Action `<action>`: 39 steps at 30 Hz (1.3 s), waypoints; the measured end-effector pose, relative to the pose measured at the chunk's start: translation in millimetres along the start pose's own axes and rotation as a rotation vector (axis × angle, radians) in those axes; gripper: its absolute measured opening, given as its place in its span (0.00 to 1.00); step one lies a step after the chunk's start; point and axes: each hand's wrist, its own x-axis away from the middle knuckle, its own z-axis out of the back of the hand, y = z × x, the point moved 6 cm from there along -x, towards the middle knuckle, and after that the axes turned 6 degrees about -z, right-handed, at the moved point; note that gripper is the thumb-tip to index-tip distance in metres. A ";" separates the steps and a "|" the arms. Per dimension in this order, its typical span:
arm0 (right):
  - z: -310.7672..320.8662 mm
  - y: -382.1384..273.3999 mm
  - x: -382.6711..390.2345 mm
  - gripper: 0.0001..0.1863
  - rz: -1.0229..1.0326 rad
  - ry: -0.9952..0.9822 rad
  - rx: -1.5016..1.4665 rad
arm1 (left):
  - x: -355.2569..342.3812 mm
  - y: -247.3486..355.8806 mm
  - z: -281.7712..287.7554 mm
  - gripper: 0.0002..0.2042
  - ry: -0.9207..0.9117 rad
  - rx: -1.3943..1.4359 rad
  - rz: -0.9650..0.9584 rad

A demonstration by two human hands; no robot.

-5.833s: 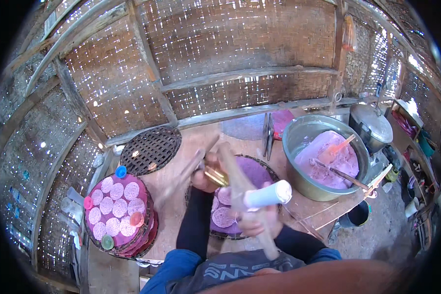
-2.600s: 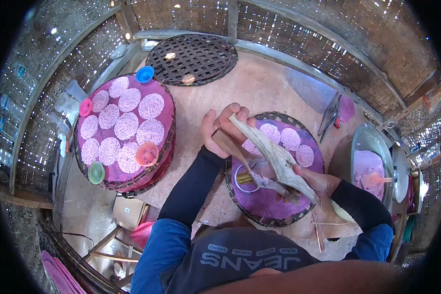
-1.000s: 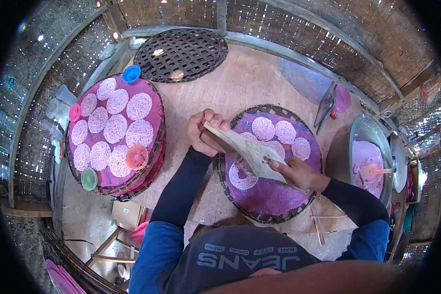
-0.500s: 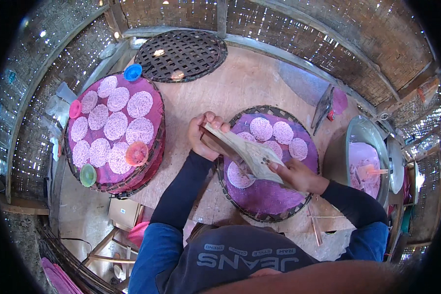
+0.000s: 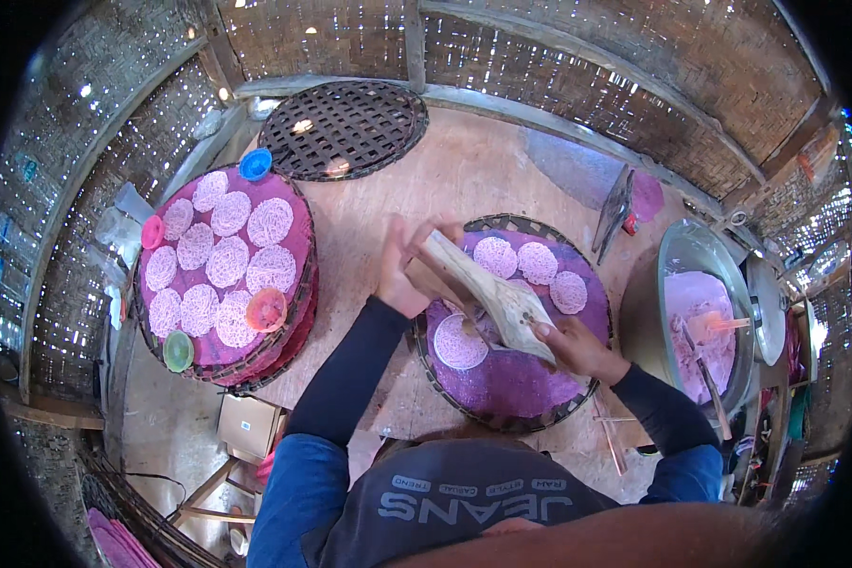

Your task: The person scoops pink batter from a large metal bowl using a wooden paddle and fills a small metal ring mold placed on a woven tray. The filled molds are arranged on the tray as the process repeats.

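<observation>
One wooden press point(image 5: 500, 301), gripped toward opposite ends by left hand point(image 5: 405, 275) and right hand point(image 5: 585, 348), slants over a round tray point(image 5: 521, 398) part-laid with noodle discs point(image 5: 538, 262), near side bare; stacked tray point(image 5: 298, 244) apparently filled; dough point(image 5: 696, 298) still in basin point(image 5: 642, 327).

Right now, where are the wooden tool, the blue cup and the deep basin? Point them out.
Wooden tool point(image 5: 503, 302): head view, middle of its pale bar.
Blue cup point(image 5: 255, 165): head view, inside of its bowl.
Deep basin point(image 5: 640, 327): head view, outer wall, left side.
</observation>
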 end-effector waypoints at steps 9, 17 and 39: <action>-11.0 51.3 -3.7 0.32 0.128 0.041 -0.236 | 28.8 -69.4 35.4 0.19 -0.311 -1.358 0.270; 8.1 57.6 -0.4 0.31 0.162 0.187 -0.328 | 67.4 -42.4 -10.3 0.23 -0.469 -2.117 0.060; -94.3 4.3 -23.2 0.56 0.387 0.556 0.513 | 121.3 73.8 -2.3 0.23 0.342 -1.343 -0.865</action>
